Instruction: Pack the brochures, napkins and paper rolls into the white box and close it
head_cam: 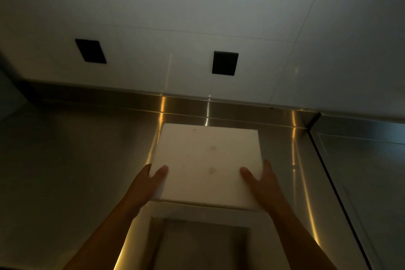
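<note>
The lid (208, 160), a thick white slab, is held by both hands at its near corners. The left hand (151, 180) takes the near left corner and the right hand (260, 180) the near right one. Each grip is the same: thumb flat on the top face, the fingers going round the side edge and out of sight beneath. Both are closed on the lid and carry nothing else. Holding it at two matching corners likely keeps the slab level and square, which a wide, light lid needs if it is to seat evenly.

The box (197, 210) stands on the steel bench (65, 171) at the near edge of the view, between the forearms. Its mouth is uncovered. The lid's near edge lies just over the box's far rim, and the rest of the lid reaches out toward the wall (197, 17). Whether its far edge rests on the bench or hangs free cannot be told.

The inside of the box is dim and grey. No brochures, napkins or paper rolls can be made out there, nor anywhere on the bench. So it is unclear whether the packing is done or the lid is only being taken off.

Two black plates (91, 51) (225, 63) are set in the wall.
</note>
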`<act>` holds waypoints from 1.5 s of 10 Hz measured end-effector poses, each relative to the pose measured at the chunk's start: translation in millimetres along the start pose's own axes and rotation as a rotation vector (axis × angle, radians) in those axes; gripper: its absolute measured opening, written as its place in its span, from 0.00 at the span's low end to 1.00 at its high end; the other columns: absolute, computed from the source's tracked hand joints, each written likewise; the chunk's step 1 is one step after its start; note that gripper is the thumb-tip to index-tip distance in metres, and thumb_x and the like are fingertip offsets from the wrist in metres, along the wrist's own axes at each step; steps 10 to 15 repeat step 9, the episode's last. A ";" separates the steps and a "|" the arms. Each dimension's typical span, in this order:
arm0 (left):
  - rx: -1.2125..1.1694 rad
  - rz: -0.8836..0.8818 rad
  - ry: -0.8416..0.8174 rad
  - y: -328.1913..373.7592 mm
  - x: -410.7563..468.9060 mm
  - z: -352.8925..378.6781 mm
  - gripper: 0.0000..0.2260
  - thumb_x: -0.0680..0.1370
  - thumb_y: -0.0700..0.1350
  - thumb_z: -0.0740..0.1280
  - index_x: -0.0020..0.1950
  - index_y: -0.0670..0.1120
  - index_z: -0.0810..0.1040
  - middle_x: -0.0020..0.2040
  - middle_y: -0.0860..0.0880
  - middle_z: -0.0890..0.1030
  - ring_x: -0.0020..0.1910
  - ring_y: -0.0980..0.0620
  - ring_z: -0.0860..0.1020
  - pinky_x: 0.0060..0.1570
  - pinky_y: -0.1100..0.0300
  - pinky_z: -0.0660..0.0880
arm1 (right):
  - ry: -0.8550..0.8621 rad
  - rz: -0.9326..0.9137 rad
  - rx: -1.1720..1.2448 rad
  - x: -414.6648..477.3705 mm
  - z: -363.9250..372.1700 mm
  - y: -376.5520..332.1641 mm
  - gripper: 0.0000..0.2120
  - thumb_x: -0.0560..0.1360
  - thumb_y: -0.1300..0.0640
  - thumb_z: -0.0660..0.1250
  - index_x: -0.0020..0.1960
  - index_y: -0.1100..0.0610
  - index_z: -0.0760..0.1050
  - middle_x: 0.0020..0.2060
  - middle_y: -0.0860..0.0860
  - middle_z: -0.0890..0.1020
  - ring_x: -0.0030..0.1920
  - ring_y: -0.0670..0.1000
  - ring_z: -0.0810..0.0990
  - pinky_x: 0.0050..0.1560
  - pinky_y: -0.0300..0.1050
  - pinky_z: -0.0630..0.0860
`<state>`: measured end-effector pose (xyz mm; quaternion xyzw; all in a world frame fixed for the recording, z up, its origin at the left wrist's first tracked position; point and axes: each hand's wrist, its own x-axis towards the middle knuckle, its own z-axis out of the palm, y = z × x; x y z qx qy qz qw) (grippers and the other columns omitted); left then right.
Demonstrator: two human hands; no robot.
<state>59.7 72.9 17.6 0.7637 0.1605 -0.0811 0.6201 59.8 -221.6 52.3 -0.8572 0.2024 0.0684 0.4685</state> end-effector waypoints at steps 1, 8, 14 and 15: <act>0.149 0.102 0.019 1.4 -10.2 -0.7 0.27 0.67 0.62 0.66 0.59 0.46 0.75 0.51 0.51 0.82 0.50 0.53 0.81 0.44 0.63 0.75 | 0.172 -0.146 -0.351 -26.1 7.9 -3.9 0.44 0.72 0.39 0.64 0.77 0.50 0.42 0.75 0.59 0.52 0.74 0.61 0.53 0.71 0.60 0.56; 0.790 0.393 0.100 33.1 -70.3 -23.9 0.35 0.75 0.56 0.64 0.76 0.48 0.51 0.73 0.42 0.61 0.70 0.42 0.65 0.66 0.48 0.67 | 0.189 -0.146 -0.670 -115.0 33.2 -36.7 0.32 0.76 0.40 0.57 0.75 0.45 0.50 0.77 0.54 0.46 0.76 0.60 0.39 0.71 0.67 0.40; 1.004 0.434 0.177 34.5 -84.9 -28.5 0.32 0.76 0.59 0.59 0.76 0.52 0.51 0.76 0.44 0.57 0.74 0.44 0.59 0.71 0.45 0.60 | 0.170 -0.187 -0.721 -128.5 28.9 -33.8 0.31 0.76 0.40 0.57 0.75 0.45 0.51 0.77 0.53 0.46 0.76 0.59 0.38 0.71 0.67 0.40; 1.004 0.434 0.177 34.5 -84.9 -28.5 0.32 0.76 0.59 0.59 0.76 0.52 0.51 0.76 0.44 0.57 0.74 0.44 0.59 0.71 0.45 0.60 | 0.170 -0.187 -0.721 -128.5 28.9 -33.8 0.31 0.76 0.40 0.57 0.75 0.45 0.51 0.77 0.53 0.46 0.76 0.59 0.38 0.71 0.67 0.40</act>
